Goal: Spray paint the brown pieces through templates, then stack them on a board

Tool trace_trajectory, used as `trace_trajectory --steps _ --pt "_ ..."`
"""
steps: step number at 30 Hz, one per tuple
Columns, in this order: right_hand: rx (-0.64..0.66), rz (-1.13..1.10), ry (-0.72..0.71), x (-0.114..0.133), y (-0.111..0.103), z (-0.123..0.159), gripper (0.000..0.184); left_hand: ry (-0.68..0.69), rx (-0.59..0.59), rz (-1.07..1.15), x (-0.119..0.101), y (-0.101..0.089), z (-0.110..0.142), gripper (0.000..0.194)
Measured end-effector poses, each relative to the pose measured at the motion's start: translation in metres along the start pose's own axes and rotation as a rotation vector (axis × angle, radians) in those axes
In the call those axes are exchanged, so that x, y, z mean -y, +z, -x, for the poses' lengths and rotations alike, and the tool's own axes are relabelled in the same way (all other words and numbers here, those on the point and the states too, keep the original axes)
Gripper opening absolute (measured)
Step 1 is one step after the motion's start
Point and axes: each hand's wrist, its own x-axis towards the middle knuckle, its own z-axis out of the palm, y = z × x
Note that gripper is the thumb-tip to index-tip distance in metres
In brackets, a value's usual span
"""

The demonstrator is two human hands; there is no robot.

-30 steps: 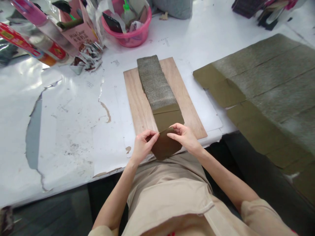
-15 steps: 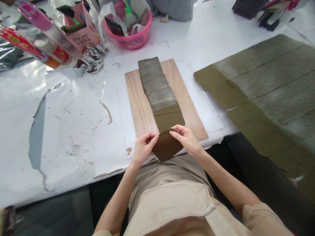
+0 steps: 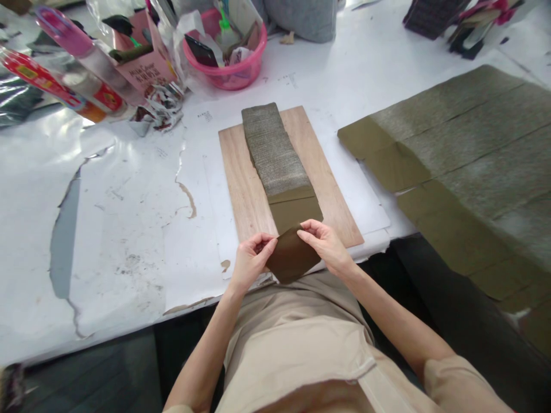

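A dark olive-brown flap of thin sheet material (image 3: 291,258) hangs over the table's front edge, close to my lap. My left hand (image 3: 255,252) pinches its upper left corner between thumb and fingers. At the upper right, my right hand (image 3: 325,244) pinches the same piece. Just beyond my fingers, a long stack of overlapping olive pieces (image 3: 278,149) lies on a wooden board (image 3: 243,178); its far part is greyish and rough, its near part smooth. Whether the held flap is joined to the stack is hidden at my fingertips.
Large olive sheets with whitish patches (image 3: 482,155) lie at the right and hang past the table edge. A pink basket (image 3: 232,74) of small items stands at the back. Bottles (image 3: 92,94) and a pink box (image 3: 148,71) crowd the back left. The white table covering (image 3: 129,229) is torn.
Both hands keep their pinch on the sheet and have barely moved. The whole view has shifted slightly; the stack and board lie as before.
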Motion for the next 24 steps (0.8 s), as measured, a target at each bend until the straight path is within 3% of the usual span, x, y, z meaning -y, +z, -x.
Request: trace_trajectory --steps 6,9,14,17,24 --pt "-0.016 0.014 -0.016 -0.006 -0.002 -0.002 0.029 0.009 0.003 -0.029 -0.002 0.001 0.000 0.027" --pt "-0.034 0.016 -0.038 -0.009 -0.003 -0.003 0.028 0.081 -0.019 -0.136 -0.003 0.001 0.000 0.025" --pt "-0.052 0.064 -0.061 -0.009 -0.002 -0.003 0.027 0.553 -0.292 -0.661 -0.010 0.007 0.002 0.013" --pt "-0.041 0.089 -0.076 -0.010 -0.001 -0.002 0.027 0.746 -0.287 -0.785 -0.014 0.015 0.002 0.012" --pt "-0.018 0.165 -0.124 -0.011 0.002 0.001 0.026 0.691 -0.230 -0.709 -0.014 0.030 -0.004 0.014"
